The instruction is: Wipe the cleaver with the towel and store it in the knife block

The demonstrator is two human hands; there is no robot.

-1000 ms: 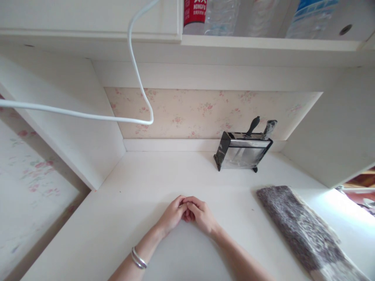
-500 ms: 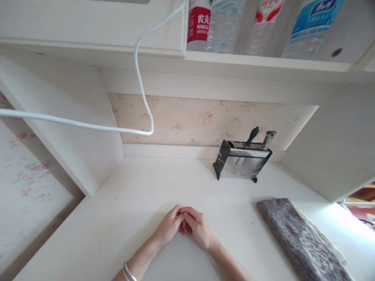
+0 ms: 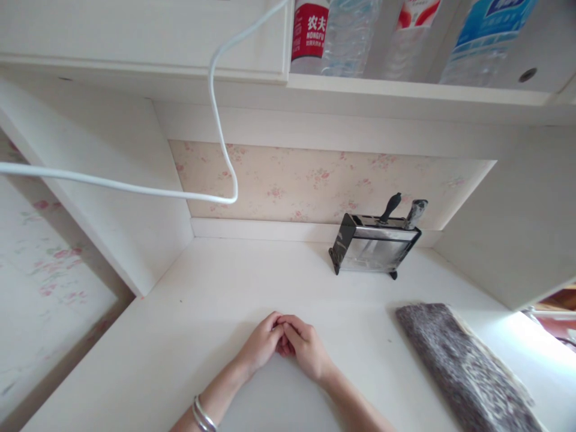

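Low in the middle, my left hand (image 3: 264,342) and my right hand (image 3: 306,347) rest together on the white counter (image 3: 216,276). Their fingers are curled in and meet at the tips, and both hands are closed. No object shows in or between them. Two silvery bangles (image 3: 203,414) circle my left wrist. Beyond the hands to the right stands a knife block (image 3: 375,252) with a black frame and clear front, two handles sticking up from its top. A folded, mottled grey-brown fluffy cloth (image 3: 459,366) lies to the right of my right hand.
An overhead shelf (image 3: 405,93) holds several plastic bottles, one a red-labelled bottle (image 3: 309,33). A white cable (image 3: 218,120) hangs across the upper left. White side panels (image 3: 103,180) flank the counter, with flowered wallpaper (image 3: 288,180) behind.
The view has shifted slightly, so the shelf, knife block and cloth sit a little differently in frame. My hands keep the same clasped pose.
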